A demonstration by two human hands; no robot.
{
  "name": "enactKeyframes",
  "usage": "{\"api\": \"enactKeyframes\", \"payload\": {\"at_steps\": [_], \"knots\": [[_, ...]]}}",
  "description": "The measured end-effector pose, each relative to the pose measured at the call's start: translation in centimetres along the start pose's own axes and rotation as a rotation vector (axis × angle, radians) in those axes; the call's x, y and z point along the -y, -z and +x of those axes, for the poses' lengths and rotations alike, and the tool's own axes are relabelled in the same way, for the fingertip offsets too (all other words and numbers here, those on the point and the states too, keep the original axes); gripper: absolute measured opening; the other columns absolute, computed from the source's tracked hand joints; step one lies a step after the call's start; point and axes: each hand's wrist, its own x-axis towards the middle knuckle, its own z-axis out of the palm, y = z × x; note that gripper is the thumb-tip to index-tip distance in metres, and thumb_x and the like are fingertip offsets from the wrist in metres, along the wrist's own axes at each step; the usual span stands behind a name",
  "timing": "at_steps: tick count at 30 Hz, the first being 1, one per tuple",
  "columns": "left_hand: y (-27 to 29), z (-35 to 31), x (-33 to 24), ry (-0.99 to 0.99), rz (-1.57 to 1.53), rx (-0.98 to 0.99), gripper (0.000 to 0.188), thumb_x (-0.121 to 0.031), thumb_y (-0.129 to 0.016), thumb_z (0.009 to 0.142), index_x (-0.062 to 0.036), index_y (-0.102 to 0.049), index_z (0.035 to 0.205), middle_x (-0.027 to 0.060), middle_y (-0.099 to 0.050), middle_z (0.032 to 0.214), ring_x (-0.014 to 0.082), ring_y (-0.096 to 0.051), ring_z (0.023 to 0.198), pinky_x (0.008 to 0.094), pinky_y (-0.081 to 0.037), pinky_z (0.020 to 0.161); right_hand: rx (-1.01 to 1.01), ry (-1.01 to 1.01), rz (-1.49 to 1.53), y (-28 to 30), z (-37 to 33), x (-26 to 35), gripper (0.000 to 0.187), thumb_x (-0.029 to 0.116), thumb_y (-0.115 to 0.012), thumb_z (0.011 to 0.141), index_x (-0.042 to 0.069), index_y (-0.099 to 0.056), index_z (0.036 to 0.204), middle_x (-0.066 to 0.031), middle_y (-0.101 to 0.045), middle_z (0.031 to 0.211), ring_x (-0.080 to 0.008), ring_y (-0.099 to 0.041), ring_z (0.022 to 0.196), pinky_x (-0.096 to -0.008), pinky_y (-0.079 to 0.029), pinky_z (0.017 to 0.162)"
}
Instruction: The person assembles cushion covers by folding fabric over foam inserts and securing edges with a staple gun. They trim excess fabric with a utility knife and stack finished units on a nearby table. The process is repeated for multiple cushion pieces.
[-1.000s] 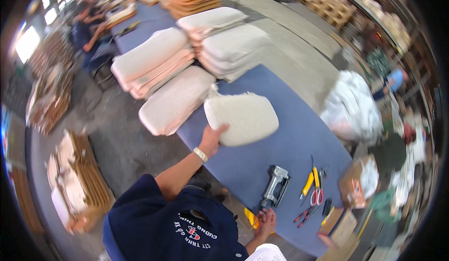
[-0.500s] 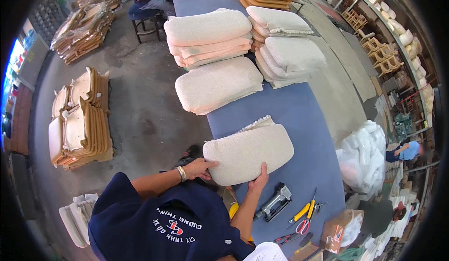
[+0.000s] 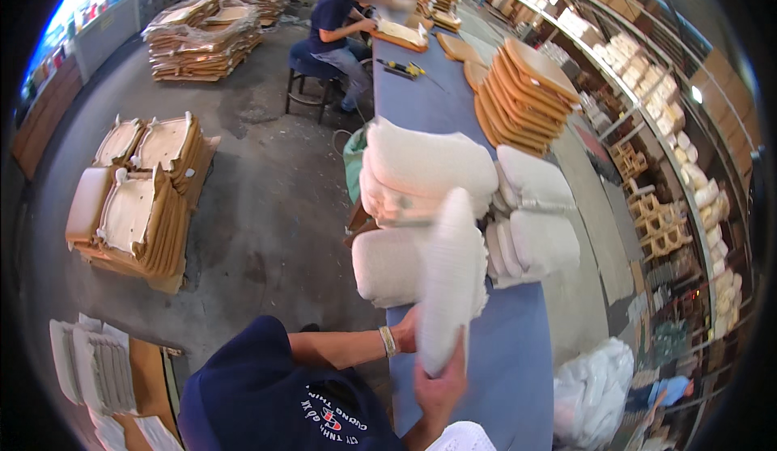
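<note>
A cream fabric-covered cushion (image 3: 447,285) is held up on edge over the blue-topped table (image 3: 514,354). My right hand (image 3: 441,385) grips its near lower end, with the thumb along its side. On the cushion's left side, near the bottom, is my left hand (image 3: 407,330); its fingers are partly hidden behind the cushion. Just beyond stands a low pile with a pale cushion (image 3: 387,265) on top, partly covered by the held one. Other pale cushions lie in a taller stack (image 3: 429,164) behind it and in two piles (image 3: 534,245) to the right.
Farther along the table are a stack of tan padded panels (image 3: 522,95) and a yellow-and-black power tool (image 3: 413,69). A person (image 3: 340,30) sits working at the far end. On the floor at left stand stacked padded panels (image 3: 137,208). A white plastic bag (image 3: 595,390) sits right of the table.
The cushion has gone from lying nearly flat, face up, to standing on edge, and both hands turned with it. The view has swung up, so the stapler and hand tools are out of sight.
</note>
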Motion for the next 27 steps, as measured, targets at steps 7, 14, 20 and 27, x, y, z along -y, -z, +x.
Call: {"api": "enactKeyframes", "payload": {"at_steps": [7, 14, 20, 27], "knots": [[8.0, -4.9, -2.3, -0.16, -0.405, -0.08, 0.079, -0.052, -0.06, 0.099, 0.0002, -0.037, 0.153, 0.0204, -0.046, 0.151, 0.0305, -0.045, 0.138, 0.0419, -0.036, 0.116, 0.506, 0.417, -0.063, -4.9, 4.4, 5.0, 0.066, 0.047, -0.063, 0.095, 0.014, -0.049, 0.15, -0.0198, -0.038, 0.159, -0.0415, -0.033, 0.148, -0.0588, -0.018, 0.12], [11.3, -14.7, 1.9, -0.392, -0.508, -0.304, 0.077, -0.052, -0.06, 0.098, -0.0005, -0.04, 0.151, 0.0193, -0.049, 0.148, 0.0296, -0.047, 0.136, 0.0423, -0.038, 0.114, 0.444, 0.386, -0.135, -7.7, 5.2, -0.3, 0.062, 0.037, -0.058, 0.098, 0.013, -0.043, 0.153, -0.0231, -0.036, 0.159, -0.0422, -0.033, 0.147, -0.0589, -0.018, 0.12], [9.6, -21.9, 9.5, -0.547, -0.587, -0.426, 0.075, -0.052, -0.061, 0.098, -0.0012, -0.042, 0.15, 0.0184, -0.051, 0.145, 0.0287, -0.049, 0.133, 0.0427, -0.039, 0.113, 0.456, -0.046, 0.312, -5.3, 0.3, -12.0, 0.061, 0.036, -0.055, 0.102, 0.001, -0.042, 0.15, -0.0236, -0.047, 0.149, -0.0351, -0.048, 0.137, -0.0472, -0.038, 0.112], [4.7, -30.1, 15.4, -0.755, -0.665, -0.414, 0.073, -0.052, -0.061, 0.098, -0.0019, -0.044, 0.149, 0.0173, -0.054, 0.143, 0.0277, -0.052, 0.13, 0.0431, -0.041, 0.111, 0.661, -0.696, 0.928, -5.8, -12.5, -17.2, 0.066, 0.045, -0.052, 0.103, 0.0, -0.041, 0.15, -0.0197, -0.051, 0.146, -0.034, -0.055, 0.128, -0.0457, -0.049, 0.1]]}}
